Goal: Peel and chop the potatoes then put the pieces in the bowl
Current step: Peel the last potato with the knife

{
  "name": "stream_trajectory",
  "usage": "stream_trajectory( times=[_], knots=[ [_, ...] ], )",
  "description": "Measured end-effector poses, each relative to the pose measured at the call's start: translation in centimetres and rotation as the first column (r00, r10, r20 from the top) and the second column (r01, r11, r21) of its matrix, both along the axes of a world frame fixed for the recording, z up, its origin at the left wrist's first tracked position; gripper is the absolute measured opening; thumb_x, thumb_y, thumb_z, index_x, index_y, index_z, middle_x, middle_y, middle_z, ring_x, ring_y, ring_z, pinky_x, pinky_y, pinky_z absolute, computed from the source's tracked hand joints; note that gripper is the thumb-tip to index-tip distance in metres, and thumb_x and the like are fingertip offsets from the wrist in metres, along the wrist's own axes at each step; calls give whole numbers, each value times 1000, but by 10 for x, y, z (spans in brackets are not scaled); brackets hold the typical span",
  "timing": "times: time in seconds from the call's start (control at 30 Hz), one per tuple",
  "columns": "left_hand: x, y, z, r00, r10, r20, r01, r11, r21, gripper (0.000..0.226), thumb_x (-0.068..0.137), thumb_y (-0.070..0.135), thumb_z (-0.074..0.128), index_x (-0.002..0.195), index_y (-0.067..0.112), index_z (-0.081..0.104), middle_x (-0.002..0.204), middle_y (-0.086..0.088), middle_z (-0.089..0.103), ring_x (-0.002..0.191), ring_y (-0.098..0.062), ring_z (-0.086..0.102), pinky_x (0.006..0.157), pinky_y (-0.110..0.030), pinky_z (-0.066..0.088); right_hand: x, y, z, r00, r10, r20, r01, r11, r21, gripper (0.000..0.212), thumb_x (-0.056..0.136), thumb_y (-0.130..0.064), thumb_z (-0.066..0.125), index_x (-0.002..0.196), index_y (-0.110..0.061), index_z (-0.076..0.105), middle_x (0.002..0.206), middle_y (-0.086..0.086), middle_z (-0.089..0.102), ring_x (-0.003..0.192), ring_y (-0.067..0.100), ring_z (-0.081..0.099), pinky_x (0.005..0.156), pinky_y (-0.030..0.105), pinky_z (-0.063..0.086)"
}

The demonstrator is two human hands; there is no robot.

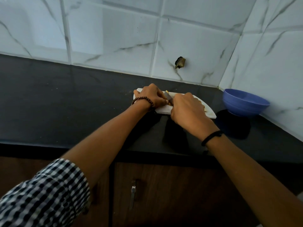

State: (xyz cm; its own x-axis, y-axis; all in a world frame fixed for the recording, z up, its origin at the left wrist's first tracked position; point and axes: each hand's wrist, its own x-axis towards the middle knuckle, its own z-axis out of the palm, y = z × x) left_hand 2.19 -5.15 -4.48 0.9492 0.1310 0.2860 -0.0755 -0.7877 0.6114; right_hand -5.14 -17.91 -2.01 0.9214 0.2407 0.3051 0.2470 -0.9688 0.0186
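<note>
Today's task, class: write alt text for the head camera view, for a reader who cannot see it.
A person's right hand grips a knife and cuts a potato that the left hand holds on a white chopping board. The board lies on a black counter, with a blue bowl standing apart to its right.

**Both your arms reach forward, hands close together**

Your left hand (pixel 150 97) lies knuckles up, its fingers curled down onto a potato (pixel 166 92) that barely shows. A beaded bracelet (pixel 142 102) circles that wrist, and a checked sleeve (pixel 49 190) is rolled up near the elbow. Your right hand (pixel 188 110) sits just beside it, its back toward you, fingers wrapped round a knife (pixel 168 97) whose blade shows between the two hands. A dark band (pixel 211 137) rings your right wrist.
</note>
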Motion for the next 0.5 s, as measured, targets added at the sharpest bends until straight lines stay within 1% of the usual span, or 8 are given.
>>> stream_trajectory(
  times=[0.2,0.3,0.33,0.4,0.43,0.47,0.5],
  knots=[
    [1,0,-2,1000,1,10,-1,1000,-9,10,79,40,71,73,31,71,101,8,70,108,-16,54,105,-45,19,-13,-2,1,1000,-1,-26,2,1000,30,34,96,-11,59,129,-6,54,124,16,56,112,35,58,74,35,39],
    [2,0,-3,1000,-6,17,6,1000,-27,11,78,42,72,78,31,73,96,10,68,100,-13,50,103,-44,19,-23,-6,-1,999,18,-35,-17,1000,20,30,95,-11,61,124,-5,58,121,15,57,112,32,57,73,33,39],
    [2,1,-3,1000,-7,22,8,1000,-27,11,78,42,72,79,31,74,94,10,67,97,-11,49,101,-43,20,-25,-9,-1,999,25,-31,-24,999,21,28,94,-11,61,122,-5,59,115,15,57,110,32,57,73,33,38],
    [1,1,-3,999,-11,35,12,1000,-27,11,78,41,72,82,32,75,91,10,67,93,-10,47,92,-38,20,-28,-14,1,999,39,-21,-38,999,28,20,94,-12,61,113,-8,62,96,10,48,95,28,57,70,32,37],
    [1,1,-3,999,-13,39,14,1000,-26,11,78,41,72,84,32,75,92,9,67,92,-10,47,90,-37,19,-29,-18,2,999,43,-25,-42,999,27,14,93,-14,61,107,-11,62,91,5,42,85,23,52,68,32,37],
    [2,1,-4,999,-12,41,13,1000,-24,11,79,41,72,84,32,75,93,8,68,91,-10,47,91,-37,20,-30,-21,4,998,43,-35,-42,999,24,9,93,-15,61,102,-13,60,88,2,40,78,20,47,66,32,38],
    [3,2,-4,999,-9,42,10,1000,-19,11,79,41,71,84,32,75,93,9,67,92,-10,47,96,-40,21,-30,-25,6,998,41,-50,-40,999,19,7,93,-16,62,98,-13,58,88,1,43,75,19,46,65,32,40]
  ],
)
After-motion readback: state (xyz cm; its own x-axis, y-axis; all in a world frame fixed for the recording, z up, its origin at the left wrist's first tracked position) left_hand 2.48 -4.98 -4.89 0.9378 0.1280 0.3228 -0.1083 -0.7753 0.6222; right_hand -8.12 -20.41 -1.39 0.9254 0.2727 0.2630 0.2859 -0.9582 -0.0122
